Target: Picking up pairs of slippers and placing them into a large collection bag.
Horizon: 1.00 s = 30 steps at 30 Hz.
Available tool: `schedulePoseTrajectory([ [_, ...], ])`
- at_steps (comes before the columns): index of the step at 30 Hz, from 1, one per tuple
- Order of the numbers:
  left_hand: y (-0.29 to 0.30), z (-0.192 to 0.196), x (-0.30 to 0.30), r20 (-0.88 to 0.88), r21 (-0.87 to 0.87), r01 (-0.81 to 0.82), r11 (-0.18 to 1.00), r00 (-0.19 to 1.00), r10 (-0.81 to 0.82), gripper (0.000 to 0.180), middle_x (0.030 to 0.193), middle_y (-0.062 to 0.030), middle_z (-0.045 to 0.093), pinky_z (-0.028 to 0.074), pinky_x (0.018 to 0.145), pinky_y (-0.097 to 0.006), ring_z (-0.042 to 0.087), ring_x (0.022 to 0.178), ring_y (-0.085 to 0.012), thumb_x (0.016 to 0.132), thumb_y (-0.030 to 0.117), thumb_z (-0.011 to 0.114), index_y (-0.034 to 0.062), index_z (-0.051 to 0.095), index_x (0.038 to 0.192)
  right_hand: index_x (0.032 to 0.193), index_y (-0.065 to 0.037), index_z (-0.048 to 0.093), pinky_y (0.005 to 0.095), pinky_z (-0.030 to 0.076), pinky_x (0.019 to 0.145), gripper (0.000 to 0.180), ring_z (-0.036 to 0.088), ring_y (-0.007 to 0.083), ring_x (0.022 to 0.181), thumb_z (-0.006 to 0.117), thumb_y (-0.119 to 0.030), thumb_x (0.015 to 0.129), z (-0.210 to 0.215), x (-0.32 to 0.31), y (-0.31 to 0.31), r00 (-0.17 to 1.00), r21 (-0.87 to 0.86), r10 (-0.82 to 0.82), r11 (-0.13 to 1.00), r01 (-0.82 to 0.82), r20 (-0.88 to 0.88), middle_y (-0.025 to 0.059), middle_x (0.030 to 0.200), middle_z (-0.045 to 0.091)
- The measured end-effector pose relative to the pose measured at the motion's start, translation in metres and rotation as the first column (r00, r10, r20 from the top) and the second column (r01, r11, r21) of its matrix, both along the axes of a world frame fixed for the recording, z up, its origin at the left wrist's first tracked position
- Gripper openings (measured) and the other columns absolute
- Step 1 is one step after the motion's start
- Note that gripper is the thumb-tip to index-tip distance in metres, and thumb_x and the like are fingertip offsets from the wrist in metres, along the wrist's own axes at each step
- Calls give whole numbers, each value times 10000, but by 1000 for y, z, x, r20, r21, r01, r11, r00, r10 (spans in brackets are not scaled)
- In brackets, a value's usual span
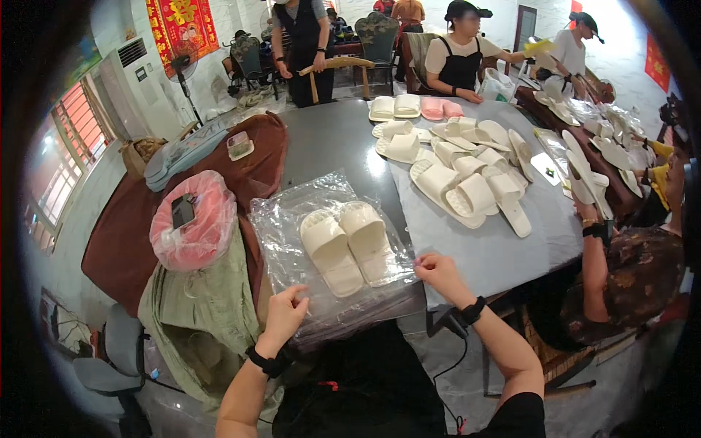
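Observation:
A pair of cream slippers lies side by side with clear plastic bags on the table in front of me. Whether the slippers are inside the top bag or on it, I cannot tell. My right hand is closed in a pinch at the plastic's right corner, just beside the right slipper. At the near left edge of the plastic, my left hand has thumb and forefinger close together on the film. Both hands are off the slippers themselves.
Many loose cream slippers are heaped on the pale cloth to the right, with a pink pair behind. At left stand a pink plastic-lined container and a green sack. A co-worker's arm is close on the right.

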<state>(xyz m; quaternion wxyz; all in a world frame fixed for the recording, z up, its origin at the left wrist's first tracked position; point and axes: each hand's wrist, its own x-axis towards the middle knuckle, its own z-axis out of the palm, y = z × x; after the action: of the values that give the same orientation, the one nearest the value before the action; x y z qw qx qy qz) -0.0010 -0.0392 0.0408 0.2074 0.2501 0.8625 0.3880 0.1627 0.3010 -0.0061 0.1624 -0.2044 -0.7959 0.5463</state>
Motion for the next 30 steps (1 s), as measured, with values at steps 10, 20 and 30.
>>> schedulePoseTrajectory([
  [10, 30, 1, 31, -702, -366, 400, 840, 474, -531, 762, 1535, -244, 389, 255, 1083, -718, 361, 1433, -428, 822, 191, 742, -1, 396, 1473, 1021, 34, 670, 316, 509, 727, 273, 644, 195, 807, 651, -180, 853, 23, -37, 0, 968, -10, 76, 997, -76, 237, 83, 904, 681],
  [20, 47, 7, 16, -714, 40, 383, 923, 657, -242, 1033, 1562, -231, 354, 327, 1093, -570, 434, 1365, -419, 757, 236, 848, -1, 236, 1556, 1044, -45, 607, 516, 560, 949, 121, 513, 179, 1250, 524, -133, 1046, 91, -52, -92, 891, -741, 285, 496, -453, -354, 67, 1593, 250],
  [30, 46, 4, -27, -523, 451, 256, 855, 852, 21, 449, 1170, -204, 699, 490, 941, -401, 671, 1065, -332, 836, -85, 567, -3, 642, 1271, 1528, -162, 396, 542, 366, 1086, 542, 362, 311, 1433, 544, -357, 1044, 15, -34, -96, 898, 510, 404, 817, -268, -174, 105, 1645, 247],
])
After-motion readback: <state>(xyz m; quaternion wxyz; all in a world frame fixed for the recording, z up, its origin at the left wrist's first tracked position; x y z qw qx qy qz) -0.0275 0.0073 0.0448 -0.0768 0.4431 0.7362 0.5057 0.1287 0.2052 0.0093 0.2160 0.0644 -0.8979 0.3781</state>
